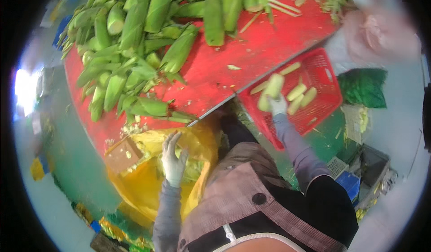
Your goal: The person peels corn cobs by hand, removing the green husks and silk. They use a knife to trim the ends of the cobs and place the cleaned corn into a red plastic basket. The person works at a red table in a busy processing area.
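Hovering, fingers spread, above a yellow plastic bag (pixel 142 197), the white-gloved left hand (pixel 174 160) holds nothing. The white-gloved right hand (pixel 279 105) grips a pale-green cylindrical corn cob (pixel 272 89) over a red perforated plastic basket (pixel 330 86); likely firm and slick, it suits a mid-length grasp.

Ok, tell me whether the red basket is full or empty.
Only partly filled: some pale pieces lie in the red basket, its bottom showing around them, and the right hand holds a larger piece.
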Available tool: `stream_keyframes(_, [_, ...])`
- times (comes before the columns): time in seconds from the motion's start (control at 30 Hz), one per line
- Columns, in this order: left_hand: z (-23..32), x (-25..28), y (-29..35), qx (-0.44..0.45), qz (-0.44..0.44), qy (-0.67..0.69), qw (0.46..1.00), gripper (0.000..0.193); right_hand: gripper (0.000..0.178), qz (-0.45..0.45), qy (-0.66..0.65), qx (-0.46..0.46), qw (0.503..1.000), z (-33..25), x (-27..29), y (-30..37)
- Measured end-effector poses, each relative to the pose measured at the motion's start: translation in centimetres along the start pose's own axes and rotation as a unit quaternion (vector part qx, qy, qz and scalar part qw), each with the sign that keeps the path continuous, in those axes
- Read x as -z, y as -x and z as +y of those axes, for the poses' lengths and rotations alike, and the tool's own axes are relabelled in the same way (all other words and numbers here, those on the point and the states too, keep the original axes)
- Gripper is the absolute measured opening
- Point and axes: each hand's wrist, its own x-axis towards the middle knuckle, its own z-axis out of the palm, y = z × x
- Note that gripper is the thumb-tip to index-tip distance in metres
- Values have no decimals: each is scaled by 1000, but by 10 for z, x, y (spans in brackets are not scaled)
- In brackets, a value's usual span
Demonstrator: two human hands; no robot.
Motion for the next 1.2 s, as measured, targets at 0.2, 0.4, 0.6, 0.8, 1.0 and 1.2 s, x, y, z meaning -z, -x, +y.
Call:
stream_keyframes(0.2, [-79, 31, -34, 239, 124, 288, 919, 49, 70, 142, -58, -335, 930, 159, 46, -67])
stream_keyframes(0.4, [-101, 27, -112, 12, 63, -396, 916, 78, 50, 134, -6, -321, 937, 184, 77, -66])
stream_keyframes(0.6, [-114, 50, -136, -42, 64, -374, 924, 74, 50, -76, 261, -10, 962, 37, 53, 20])
stream_keyframes(0.8, [-68, 78, -22, 142, 98, 407, 897, 59, 31, -281, 238, 200, 908, -82, -30, 127])
stream_keyframes(1.0, [-26, 60, 90, 138, 272, 741, 599, 62, 49, -600, 159, 427, 658, -207, -149, 235])
stream_keyframes(1.2, [-34, 37, 165, 226, 295, 810, 453, 61, 50, -710, 187, 502, 456, -214, -172, 301])
